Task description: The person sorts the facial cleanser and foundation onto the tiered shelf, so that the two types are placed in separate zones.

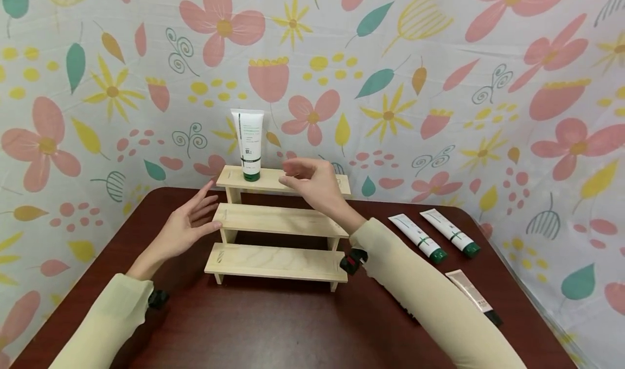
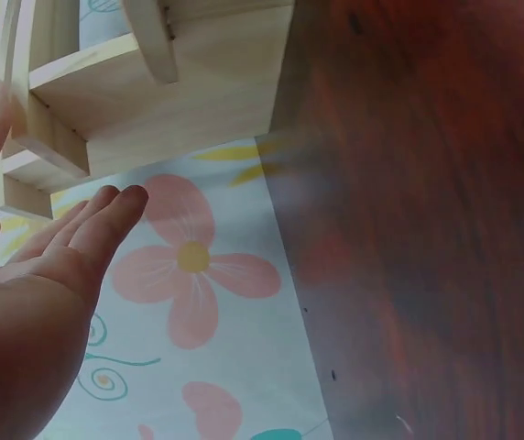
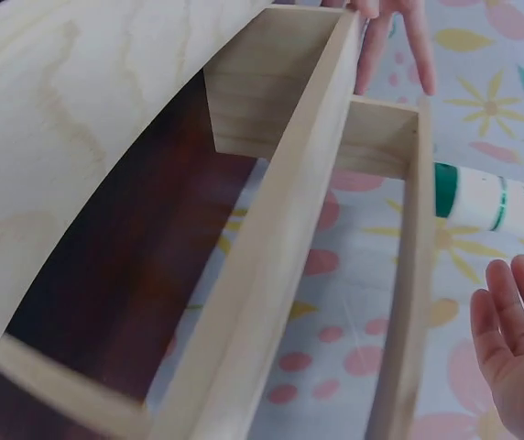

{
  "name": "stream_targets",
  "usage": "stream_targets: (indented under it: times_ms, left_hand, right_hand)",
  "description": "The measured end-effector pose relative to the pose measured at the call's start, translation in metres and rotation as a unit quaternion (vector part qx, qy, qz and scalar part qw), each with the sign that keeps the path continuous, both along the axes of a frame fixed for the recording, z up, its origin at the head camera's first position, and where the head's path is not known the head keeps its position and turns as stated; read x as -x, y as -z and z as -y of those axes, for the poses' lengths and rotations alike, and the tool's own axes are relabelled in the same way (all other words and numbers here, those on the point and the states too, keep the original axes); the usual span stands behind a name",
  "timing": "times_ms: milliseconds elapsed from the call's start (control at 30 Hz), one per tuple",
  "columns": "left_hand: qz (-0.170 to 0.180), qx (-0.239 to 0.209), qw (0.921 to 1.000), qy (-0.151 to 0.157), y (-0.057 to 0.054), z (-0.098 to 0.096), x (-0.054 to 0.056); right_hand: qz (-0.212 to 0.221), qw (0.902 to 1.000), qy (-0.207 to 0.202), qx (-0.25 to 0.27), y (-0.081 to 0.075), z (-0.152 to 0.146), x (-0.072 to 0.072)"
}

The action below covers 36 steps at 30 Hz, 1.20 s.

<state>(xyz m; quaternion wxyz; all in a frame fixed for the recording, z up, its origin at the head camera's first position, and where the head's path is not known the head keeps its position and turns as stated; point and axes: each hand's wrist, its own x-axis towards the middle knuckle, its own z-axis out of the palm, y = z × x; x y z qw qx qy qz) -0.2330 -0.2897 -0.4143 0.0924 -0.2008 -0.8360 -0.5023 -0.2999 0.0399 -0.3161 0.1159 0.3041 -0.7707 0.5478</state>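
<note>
A white tube with a green cap stands cap-down near the left end of the top step of a three-tier wooden stand. My right hand is over that top step, to the right of the tube and apart from it. Its fingers are loosely bent with nothing between them, as the right wrist view also shows. At the stand's left side is my left hand, fingers spread, its thumb close to the middle step. Whether the thumb touches the wood I cannot tell.
Two more white tubes with green caps lie on the dark red table at the right. Nearer, a pinkish tube with a black cap lies partly behind my right sleeve. A flower-patterned cloth hangs behind the table.
</note>
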Motion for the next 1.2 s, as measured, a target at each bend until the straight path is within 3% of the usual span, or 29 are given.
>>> stream_targets:
  times_ms: [300, 700, 1000, 1200]
  left_hand:
    - [0.001, -0.002, 0.9997, 0.024, -0.014, 0.002, 0.006]
    - [0.006, 0.001, 0.9991, 0.042, -0.013, -0.002, 0.009]
    - [0.002, 0.014, 0.9986, 0.051, -0.016, -0.001, 0.012]
    - [0.009, 0.015, 0.9985, 0.052, -0.017, -0.001, 0.013]
  right_hand:
    - [-0.022, 0.9989, -0.037, 0.016, -0.004, -0.040, -0.017]
    - [-0.037, 0.9987, -0.002, -0.035, 0.014, -0.102, -0.043]
    - [-0.059, 0.9930, 0.054, -0.087, 0.025, -0.137, -0.054]
    - [-0.061, 0.9915, 0.075, -0.088, 0.029, -0.159, -0.057]
